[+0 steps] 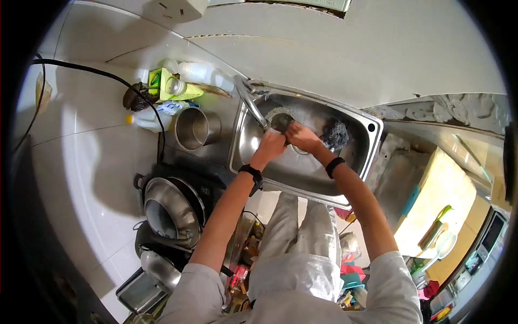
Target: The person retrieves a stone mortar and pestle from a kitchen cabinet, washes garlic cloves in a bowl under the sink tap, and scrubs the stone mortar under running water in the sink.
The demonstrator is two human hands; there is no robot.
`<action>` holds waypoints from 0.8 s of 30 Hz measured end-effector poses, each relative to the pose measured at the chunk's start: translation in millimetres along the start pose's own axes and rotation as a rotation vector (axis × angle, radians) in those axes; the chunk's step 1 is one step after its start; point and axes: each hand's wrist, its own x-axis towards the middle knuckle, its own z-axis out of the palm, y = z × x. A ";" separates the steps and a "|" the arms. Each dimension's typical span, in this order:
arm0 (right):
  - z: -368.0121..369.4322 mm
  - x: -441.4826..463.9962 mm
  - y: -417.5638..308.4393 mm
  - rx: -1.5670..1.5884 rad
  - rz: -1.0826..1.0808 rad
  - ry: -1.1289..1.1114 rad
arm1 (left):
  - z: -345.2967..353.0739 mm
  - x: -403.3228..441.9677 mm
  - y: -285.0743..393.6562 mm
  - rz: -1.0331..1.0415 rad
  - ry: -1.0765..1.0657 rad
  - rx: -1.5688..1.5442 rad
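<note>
My left hand [273,143] and my right hand [302,136] are close together inside the steel sink [280,177]. Their fingers are closed at the near rim of a small round object [280,119] with a grey-brown middle and a pale rim; its exact kind is unclear. The faucet [251,103] reaches over the sink, its spout end just above and left of my left hand. To the right of my right hand, a dark, wet, mesh-like clump [335,135] lies in the basin. My fingertips are partly hidden.
Left of the sink stands a steel pot [197,129], with bottles [148,121] and a green-yellow package [178,86] behind it. Nearer on the left are a pan [170,210] and a black cable [108,72]. A cutting board [440,200] lies to the right.
</note>
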 end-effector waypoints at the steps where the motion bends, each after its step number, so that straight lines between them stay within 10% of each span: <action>1: 2.1 1.2 8.8 0.133 -0.032 0.053 | 0.4 3.6 0.6 0.000 0.001 0.001; 4: -3.0 14.7 30.8 0.117 -0.148 0.233 | 1.8 12.4 1.1 -0.027 -0.231 0.023; 6: -24.3 23.9 38.2 -0.287 -0.372 -0.250 | 0.0 9.1 5.1 0.011 -0.030 0.051; 14: -18.9 21.2 21.2 -0.121 -0.201 -0.325 | -9.8 -0.9 4.4 -0.010 -0.003 0.052; 22: -53.5 4.5 27.3 0.412 0.061 0.286 | -1.6 12.1 32.2 -0.092 0.327 -0.113; 24: -71.0 11.7 34.9 0.260 0.130 -0.057 | -11.4 22.8 40.3 -0.367 0.017 -0.592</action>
